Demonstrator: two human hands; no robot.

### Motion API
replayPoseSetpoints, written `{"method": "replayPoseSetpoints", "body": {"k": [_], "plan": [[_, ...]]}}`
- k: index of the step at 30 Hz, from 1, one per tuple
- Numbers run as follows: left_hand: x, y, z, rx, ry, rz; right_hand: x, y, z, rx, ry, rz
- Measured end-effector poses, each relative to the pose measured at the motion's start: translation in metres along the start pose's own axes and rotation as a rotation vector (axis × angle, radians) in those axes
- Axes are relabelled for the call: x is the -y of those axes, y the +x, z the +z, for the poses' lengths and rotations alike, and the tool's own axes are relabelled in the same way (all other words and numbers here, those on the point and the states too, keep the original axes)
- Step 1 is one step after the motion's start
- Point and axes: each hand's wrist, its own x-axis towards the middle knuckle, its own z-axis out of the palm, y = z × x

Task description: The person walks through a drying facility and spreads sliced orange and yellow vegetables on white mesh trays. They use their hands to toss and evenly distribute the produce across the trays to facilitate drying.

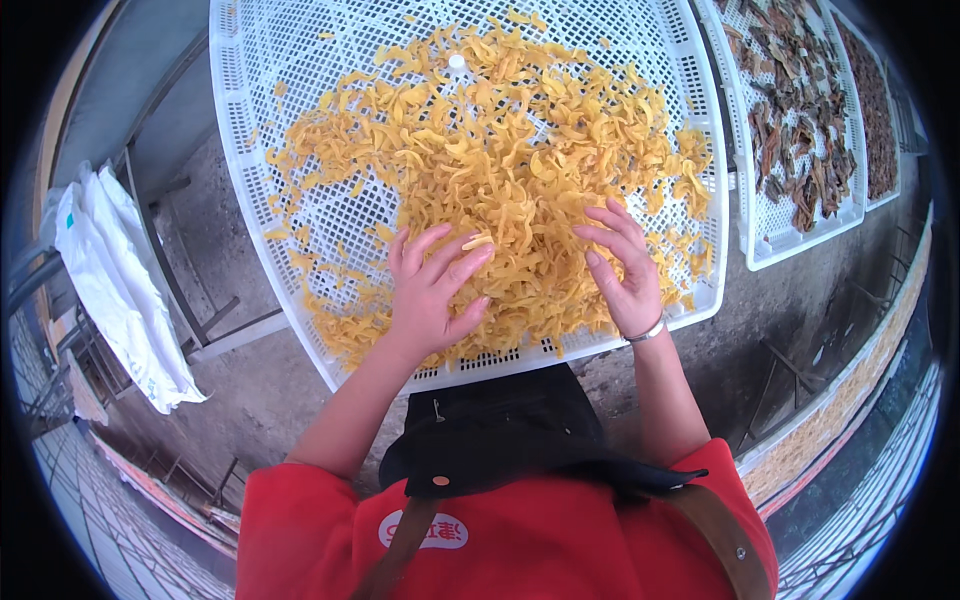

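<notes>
A white perforated plastic tray holds a loose heap of yellow-orange dried strips. My left hand lies palm down on the near part of the heap, fingers spread, a strip resting on the fingertips. My right hand is beside it to the right, fingers spread and slightly curled over the strips, with a thin bracelet at the wrist. Neither hand is closed around anything.
A second white tray with dark brown dried pieces sits to the right, and another one beyond it. A white sack hangs over a metal frame at the left. Grey concrete floor lies below the trays.
</notes>
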Motion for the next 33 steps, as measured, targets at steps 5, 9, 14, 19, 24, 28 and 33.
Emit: {"method": "replayPoseSetpoints", "body": {"k": [5,9,14,19,24,28,33], "plan": [[0.110,0.027,0.011,-0.330,0.026,-0.157,-0.099,0.099,-0.036,-0.316,-0.358,0.016],[0.219,0.066,0.026,-0.564,0.373,-0.672,-0.147,0.213,-0.015,-0.323,-0.620,0.101],[0.208,0.081,0.037,-0.365,0.411,-0.696,-0.092,0.229,0.043,-0.073,-0.791,0.301],[0.141,0.083,0.051,-0.235,0.107,-0.498,-0.037,0.169,0.073,0.124,-0.673,0.171],[0.071,0.082,0.040,-0.046,-0.365,-0.294,-0.021,0.128,0.075,0.273,-0.240,0.124],[0.027,0.026,0.011,-0.082,-0.228,-0.063,0.021,0.071,0.053,0.265,-0.298,-0.144],[0.014,-0.045,-0.005,0.026,-0.150,0.014,0.052,0.021,0.038,0.455,-0.351,-0.383]]}}
